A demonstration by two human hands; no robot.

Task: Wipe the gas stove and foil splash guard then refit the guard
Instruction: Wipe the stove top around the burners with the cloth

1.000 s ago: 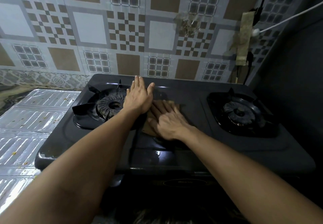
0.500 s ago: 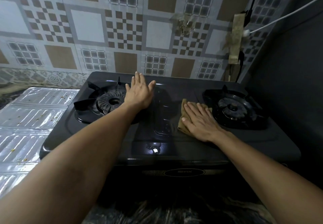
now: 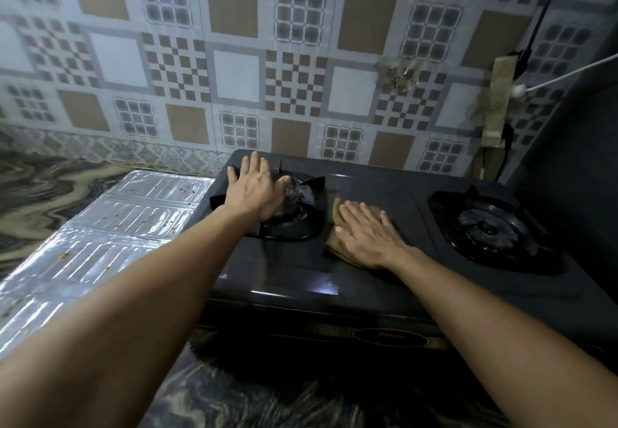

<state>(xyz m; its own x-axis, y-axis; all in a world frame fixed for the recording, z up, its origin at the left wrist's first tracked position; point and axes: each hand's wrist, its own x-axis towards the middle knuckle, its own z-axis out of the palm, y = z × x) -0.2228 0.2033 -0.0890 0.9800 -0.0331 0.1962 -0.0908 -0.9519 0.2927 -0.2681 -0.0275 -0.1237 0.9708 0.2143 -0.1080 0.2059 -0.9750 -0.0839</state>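
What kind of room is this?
Most likely a home kitchen: a two-burner gas stove sits on a marbled counter against a patterned tiled wall, with a foil splash guard beside it.

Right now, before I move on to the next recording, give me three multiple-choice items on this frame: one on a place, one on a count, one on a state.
1. Where does the foil splash guard lie?
A. Flat on the counter to the left of the stove
B. Standing against the tiled wall
C. Draped over the right burner

2. How many burners does the gas stove have?
A. One
B. Two
C. Four

3. What is the right hand doing?
A. Lifting a pan
B. Turning a knob
C. Pressing flat on a brown cloth on the stove top

Answers: 1 A, the silver sheet lies flat beside the stove's left edge. 2 B, one burner shows under the left hand and another on the right. 3 C, the palm and spread fingers cover the cloth between the burners.
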